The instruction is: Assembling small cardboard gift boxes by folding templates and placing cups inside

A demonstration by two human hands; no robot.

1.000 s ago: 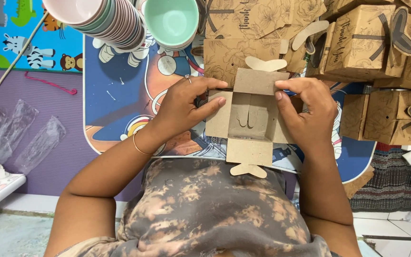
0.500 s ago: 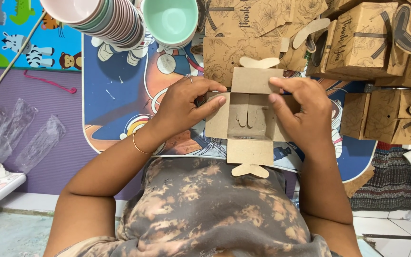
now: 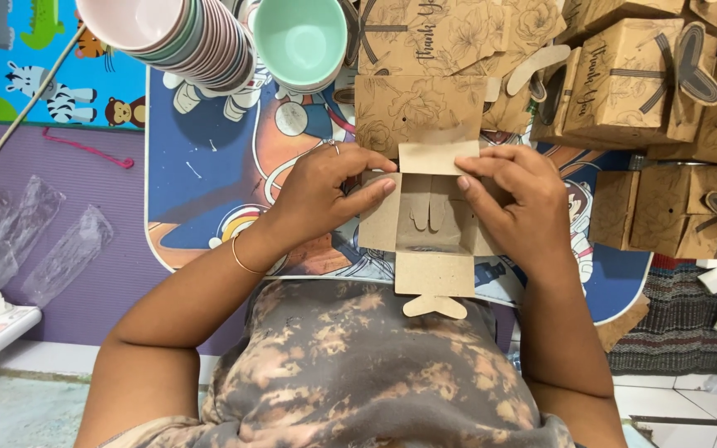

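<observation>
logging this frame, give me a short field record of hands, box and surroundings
left hand: grips the left side of the box
right hand: grips the right side, fingertips on the far flap
box: brown card, open, near flap with tab hangs toward the person
behind: folded boxes, flat blanks
far left: stacked bowls, mint bowl
surface: cartoon-print table

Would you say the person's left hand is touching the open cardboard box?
Touching: the head view shows the left hand gripping the cardboard box's left wall.
</observation>
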